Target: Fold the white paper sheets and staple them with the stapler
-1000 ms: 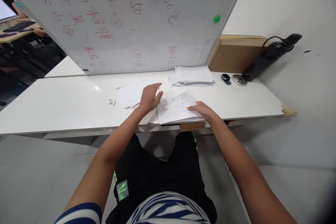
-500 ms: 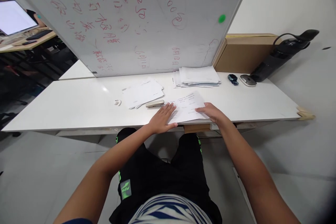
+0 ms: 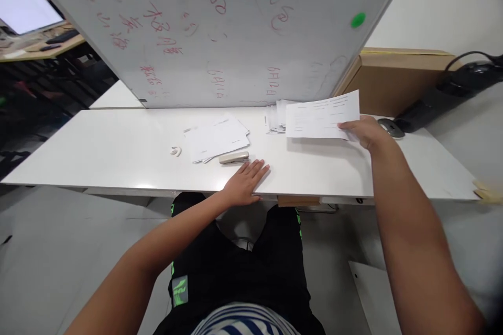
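Between thumb and fingers, my right hand (image 3: 365,132) grips printed paper (image 3: 320,118) by its right end, lifted above the desk. The paper partly covers a stack of papers (image 3: 275,118) that lies against the whiteboard; I cannot tell if it is one sheet or more. My left hand (image 3: 244,183) lies flat at the desk's front edge, fingers spread, holding nothing. Just beyond its fingertips is a beige stapler (image 3: 234,158). A second, looser pile of papers (image 3: 218,138) sits behind the stapler.
A whiteboard (image 3: 188,52) with red writing stands along the back of the white desk (image 3: 118,152). A small white curved object (image 3: 176,151) lies at the left. On the right are a mouse (image 3: 391,127), a black bottle (image 3: 444,94) and a cardboard box (image 3: 396,78).
My right hand has lifted the printed paper off the desk and carried it right and back, over the stack. The left hand has stayed nearly in place, now on bare desk.
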